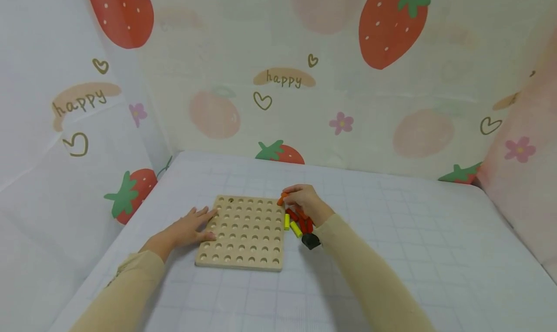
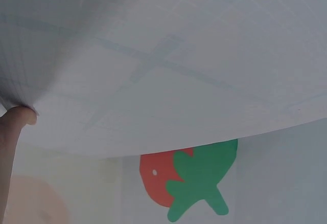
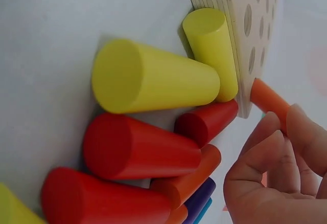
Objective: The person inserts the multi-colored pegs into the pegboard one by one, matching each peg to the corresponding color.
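A square wooden pegboard (image 1: 245, 225) with rows of round holes lies on the table. My right hand (image 1: 306, 201) pinches an orange peg (image 3: 270, 99) between thumb and fingertips. The peg's lower end meets the board at its far right corner; whether it sits in the hole cannot be told. My left hand (image 1: 189, 228) rests on the board's left edge with fingers spread. In the left wrist view only a fingertip (image 2: 23, 115) shows. Beneath and beside my right hand lie loose pegs: a yellow peg (image 3: 153, 78), a red peg (image 3: 140, 147) and an orange peg (image 3: 191, 178).
Another yellow peg (image 3: 212, 55) leans against the board's right side. Purple (image 3: 199, 201) and blue pegs lie deeper in the pile. A small black object (image 1: 311, 241) is beside the right sleeve. A strawberry-printed curtain (image 1: 287, 114) stands behind the white table cover (image 1: 391, 254).
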Action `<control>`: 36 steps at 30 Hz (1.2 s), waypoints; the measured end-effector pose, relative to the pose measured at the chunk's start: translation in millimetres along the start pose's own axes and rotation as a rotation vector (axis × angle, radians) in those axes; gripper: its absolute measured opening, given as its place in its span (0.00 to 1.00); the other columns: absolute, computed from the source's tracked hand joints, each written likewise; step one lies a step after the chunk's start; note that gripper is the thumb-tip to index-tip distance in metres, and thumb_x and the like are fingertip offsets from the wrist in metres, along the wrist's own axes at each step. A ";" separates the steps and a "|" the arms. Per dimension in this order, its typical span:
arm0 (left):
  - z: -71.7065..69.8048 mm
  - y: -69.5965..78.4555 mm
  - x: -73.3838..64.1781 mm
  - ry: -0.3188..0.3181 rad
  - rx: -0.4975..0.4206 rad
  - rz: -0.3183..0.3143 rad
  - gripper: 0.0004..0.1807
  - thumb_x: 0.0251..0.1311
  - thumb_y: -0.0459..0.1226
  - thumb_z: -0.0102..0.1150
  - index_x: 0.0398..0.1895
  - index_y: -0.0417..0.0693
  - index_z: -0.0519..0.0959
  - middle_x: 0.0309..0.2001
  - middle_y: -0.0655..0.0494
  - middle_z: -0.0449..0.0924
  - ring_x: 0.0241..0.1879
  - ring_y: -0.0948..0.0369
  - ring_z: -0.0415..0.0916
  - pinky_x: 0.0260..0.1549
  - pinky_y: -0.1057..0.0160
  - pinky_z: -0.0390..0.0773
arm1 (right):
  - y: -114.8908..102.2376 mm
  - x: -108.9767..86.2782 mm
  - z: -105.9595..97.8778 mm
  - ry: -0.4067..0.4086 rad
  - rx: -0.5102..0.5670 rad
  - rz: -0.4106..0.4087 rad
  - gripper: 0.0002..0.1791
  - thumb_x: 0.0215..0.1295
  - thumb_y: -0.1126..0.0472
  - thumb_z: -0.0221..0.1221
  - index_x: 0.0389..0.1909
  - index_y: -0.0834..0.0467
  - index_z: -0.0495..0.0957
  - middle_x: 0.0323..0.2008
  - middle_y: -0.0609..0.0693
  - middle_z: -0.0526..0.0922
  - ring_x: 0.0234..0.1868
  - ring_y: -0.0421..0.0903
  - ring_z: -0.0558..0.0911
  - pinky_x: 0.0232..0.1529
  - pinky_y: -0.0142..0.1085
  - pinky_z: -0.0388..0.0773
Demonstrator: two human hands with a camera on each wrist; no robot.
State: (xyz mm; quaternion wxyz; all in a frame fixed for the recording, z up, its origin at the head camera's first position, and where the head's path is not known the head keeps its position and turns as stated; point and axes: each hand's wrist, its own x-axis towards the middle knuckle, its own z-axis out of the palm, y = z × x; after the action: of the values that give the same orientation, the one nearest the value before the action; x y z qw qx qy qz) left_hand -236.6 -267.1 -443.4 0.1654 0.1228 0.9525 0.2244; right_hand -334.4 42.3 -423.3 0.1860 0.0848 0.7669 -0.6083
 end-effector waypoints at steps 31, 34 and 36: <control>0.0 1.7 -2.3 -0.003 0.009 0.004 0.50 0.59 0.61 0.56 0.75 0.39 0.53 0.72 0.29 0.46 0.70 0.28 0.35 0.59 0.26 0.46 | 1.2 -27.4 -55.8 0.032 -0.053 0.099 0.20 0.66 0.63 0.61 0.59 0.57 0.77 0.54 0.55 0.78 0.52 0.52 0.75 0.49 0.39 0.75; 0.6 2.3 -2.2 -0.001 0.003 0.009 0.50 0.59 0.60 0.57 0.75 0.39 0.53 0.72 0.29 0.46 0.70 0.28 0.35 0.59 0.26 0.46 | 6.0 -32.5 -66.1 0.031 -0.068 0.099 0.21 0.67 0.63 0.61 0.60 0.57 0.77 0.56 0.56 0.76 0.56 0.54 0.72 0.53 0.41 0.73; 0.2 1.7 -2.7 0.002 0.001 0.014 0.50 0.59 0.60 0.57 0.74 0.38 0.53 0.72 0.28 0.46 0.69 0.28 0.36 0.59 0.26 0.46 | 9.6 -33.8 -71.3 0.026 -0.085 0.094 0.21 0.67 0.63 0.61 0.61 0.57 0.77 0.56 0.55 0.76 0.54 0.54 0.72 0.51 0.41 0.73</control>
State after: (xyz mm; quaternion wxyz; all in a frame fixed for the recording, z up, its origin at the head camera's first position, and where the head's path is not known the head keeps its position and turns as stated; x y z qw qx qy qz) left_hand -233.8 -266.4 -442.0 0.1629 0.1291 0.9519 0.2250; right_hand -312.9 116.7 -405.3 0.2078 0.1204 0.7896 -0.5647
